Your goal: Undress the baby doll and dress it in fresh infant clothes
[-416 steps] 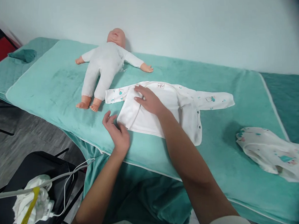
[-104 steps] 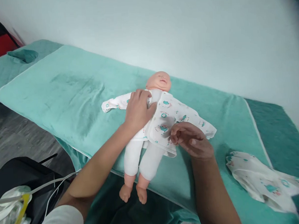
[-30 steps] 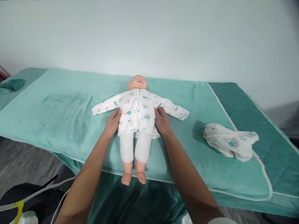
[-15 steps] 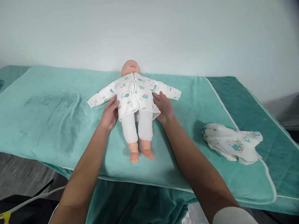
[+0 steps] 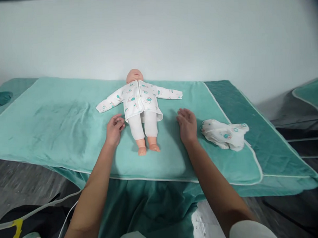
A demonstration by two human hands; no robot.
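A baby doll (image 5: 134,75) lies on its back on the green bed cover, head toward the wall and bare feet toward me. It wears a white printed jacket (image 5: 139,99), its sleeves spread out to both sides, and white trousers (image 5: 150,123). My left hand (image 5: 115,128) hovers just left of the jacket's hem with fingers loosely curled and apart, holding nothing. On the other side my right hand (image 5: 187,124) is raised clear of the doll, its fingers extended and nothing in it. A crumpled white printed garment (image 5: 225,134) lies to the right of that hand.
The green cover (image 5: 62,137) spreads over a bed against a pale wall (image 5: 155,35). A pale cable (image 5: 46,204) with yellow tape runs at the lower left. Darker green cloth (image 5: 136,204) hangs off the near edge.
Both hands have come away from the jacket's sides, the right one moving outward to the right. The view has shifted a little. The doll still lies in the same pose.
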